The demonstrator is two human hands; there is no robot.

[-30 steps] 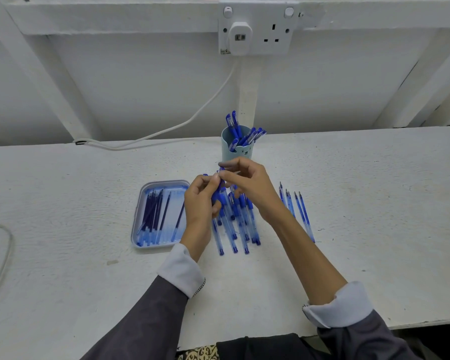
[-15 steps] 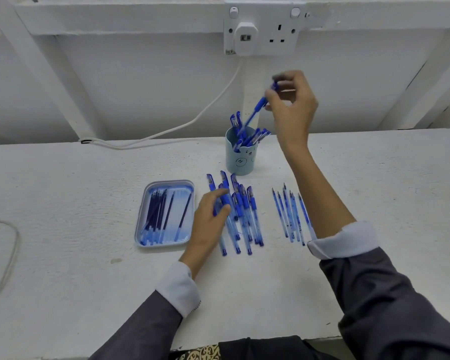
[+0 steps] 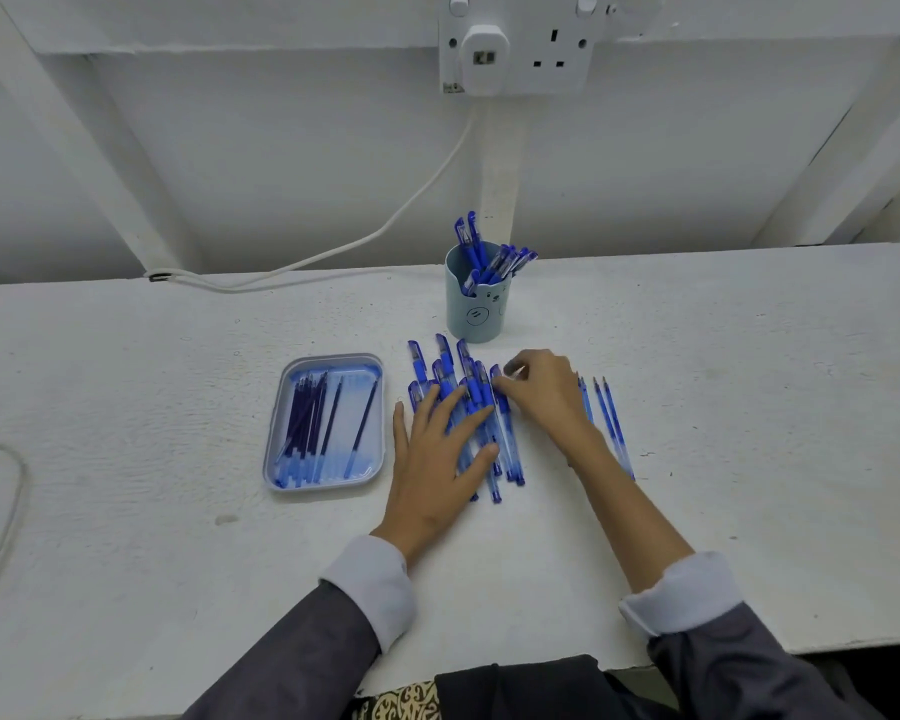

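Fingers (image 3: 426, 413) of the left grip (image 3: 437, 459) lie straight and spread, pressing flat on a pile of capped blue pens (image 3: 440, 358). The right grip (image 3: 546, 394), fingers curled, pinches the rightmost pen (image 3: 513, 454) of that pile near its cap. Just past the right wrist lies a short row of uncapped pens (image 3: 611, 413), and left of the pile a pale blue tray (image 3: 328, 358) holds dark refills (image 3: 307, 418). Behind them a blue cup (image 3: 476, 314) stands upright, stuffed with more pens (image 3: 471, 236). Everything sits on a rough white tabletop (image 3: 749, 407) against a white wall (image 3: 281, 174) with slanted braces (image 3: 74, 137), where a plug (image 3: 484, 57) in a double socket (image 3: 557, 49) sends a white cable (image 3: 385, 226) down to the surface.
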